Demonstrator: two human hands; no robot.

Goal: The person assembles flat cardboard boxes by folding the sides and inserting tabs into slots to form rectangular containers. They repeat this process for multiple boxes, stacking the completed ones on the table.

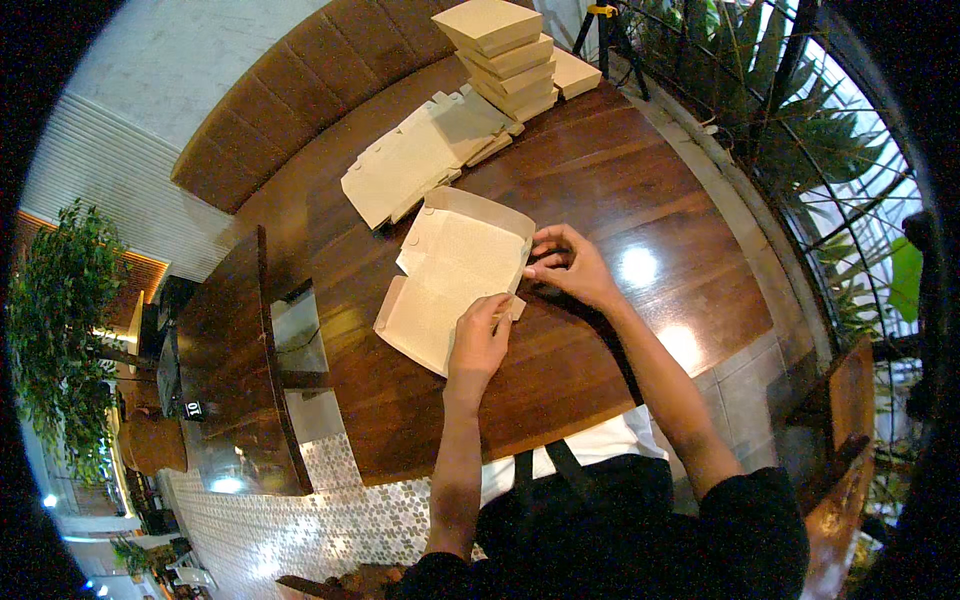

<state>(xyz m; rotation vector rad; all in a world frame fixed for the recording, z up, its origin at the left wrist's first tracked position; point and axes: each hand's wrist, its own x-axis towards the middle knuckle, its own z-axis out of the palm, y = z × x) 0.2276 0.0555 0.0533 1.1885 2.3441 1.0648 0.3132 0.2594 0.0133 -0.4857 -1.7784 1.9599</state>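
Observation:
A partly folded brown cardboard box point(455, 270) lies open on the wooden table in front of me, some of its side walls standing up. My left hand point(482, 338) grips the near right side of this box, fingers bent over a small flap. At the right edge, my right hand point(572, 264) has its thumb and fingers closed on the wall near the far corner. Part of that edge is hidden behind the fingertips.
Beyond the box lies a pile of flat cardboard blanks point(425, 145). Several folded boxes point(505, 70) are stacked at the far end of the wooden table point(640, 190). A brown padded bench point(310, 85) runs behind. Plants and a metal grille point(800, 140) border the right side.

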